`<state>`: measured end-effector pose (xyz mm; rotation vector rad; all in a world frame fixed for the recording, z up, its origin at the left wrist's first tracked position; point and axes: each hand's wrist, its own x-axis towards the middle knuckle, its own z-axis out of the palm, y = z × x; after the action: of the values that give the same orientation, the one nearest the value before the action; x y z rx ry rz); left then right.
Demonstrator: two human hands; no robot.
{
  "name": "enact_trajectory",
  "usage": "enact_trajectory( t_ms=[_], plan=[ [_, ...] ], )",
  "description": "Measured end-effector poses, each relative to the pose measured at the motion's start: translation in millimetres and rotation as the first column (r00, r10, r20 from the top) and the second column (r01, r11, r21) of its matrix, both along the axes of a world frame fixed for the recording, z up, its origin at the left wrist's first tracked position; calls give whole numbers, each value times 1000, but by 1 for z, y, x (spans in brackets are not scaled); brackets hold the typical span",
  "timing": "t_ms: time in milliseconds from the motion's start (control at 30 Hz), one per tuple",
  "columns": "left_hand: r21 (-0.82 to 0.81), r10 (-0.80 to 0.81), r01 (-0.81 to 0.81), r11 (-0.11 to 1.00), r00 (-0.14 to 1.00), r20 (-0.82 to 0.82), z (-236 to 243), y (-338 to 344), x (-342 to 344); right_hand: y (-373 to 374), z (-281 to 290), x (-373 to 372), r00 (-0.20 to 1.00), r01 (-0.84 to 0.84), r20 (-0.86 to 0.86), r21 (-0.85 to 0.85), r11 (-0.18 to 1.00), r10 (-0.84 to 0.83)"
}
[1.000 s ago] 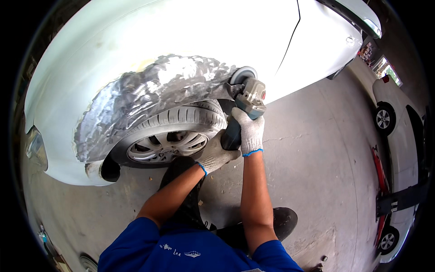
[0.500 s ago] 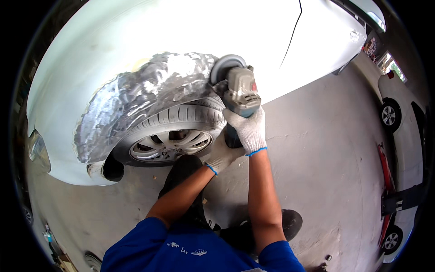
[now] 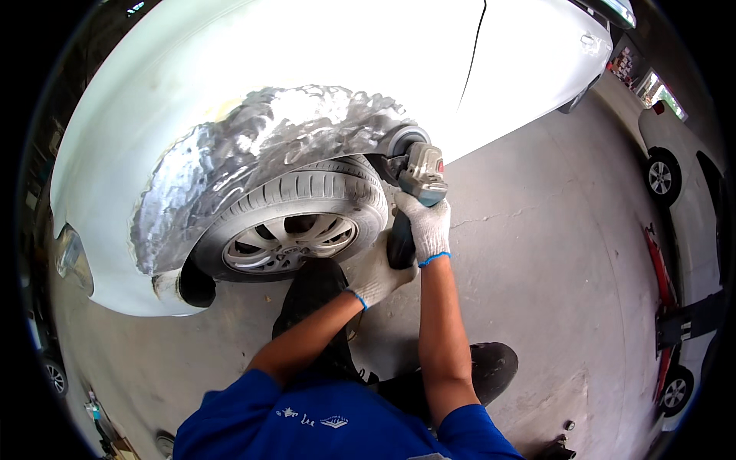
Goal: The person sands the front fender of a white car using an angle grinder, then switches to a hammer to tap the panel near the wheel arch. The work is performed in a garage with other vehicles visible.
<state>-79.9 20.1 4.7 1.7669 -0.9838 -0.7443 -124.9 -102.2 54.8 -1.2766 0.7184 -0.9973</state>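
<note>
A person in a blue shirt (image 3: 330, 422) is crouching on a concrete floor (image 3: 537, 253), both forearms reaching up from the lower edge. The left hand (image 3: 379, 274), in a white glove with a blue cuff, is wrapping its fingers around the dark rear end of a grinder (image 3: 414, 195) — the grip is closed on the handle's lower part. The right hand (image 3: 428, 226), gloved alike, is closing its fingers around the grinder's body just above, near the grey-and-teal head. The grinder is standing nearly upright between the hands and the car, its round disc guard (image 3: 402, 140) lying against the rear edge of the wheel arch, beside the tyre (image 3: 307, 203). Around the arch, a broad patch of bare, shiny metal (image 3: 253, 161) is showing through the white paint of the car body (image 3: 307, 54) (the wheel's silver rim sits inside the tyre). Farther right, well apart, a second pale car (image 3: 675, 161) is standing — only its side and wheels are showing.
</note>
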Motion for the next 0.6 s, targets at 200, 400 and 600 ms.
enact_trajectory(
  t_ms=[200, 400, 600],
  plan=[
    [-42, 104, -98, 994, 975, 196, 21, 26, -7, 19, 24, 8, 996, -77, 36, -61, 995, 80],
    [-157, 120, -89, 984, 972, 203, 27, 30, -1, 26, 45, 15, 985, -159, -95, -149, 976, 146],
    [-139, 103, -79, 987, 978, 181, 35, 26, 4, 18, 51, 19, 982, -181, -69, -112, 977, 174]
  ],
)
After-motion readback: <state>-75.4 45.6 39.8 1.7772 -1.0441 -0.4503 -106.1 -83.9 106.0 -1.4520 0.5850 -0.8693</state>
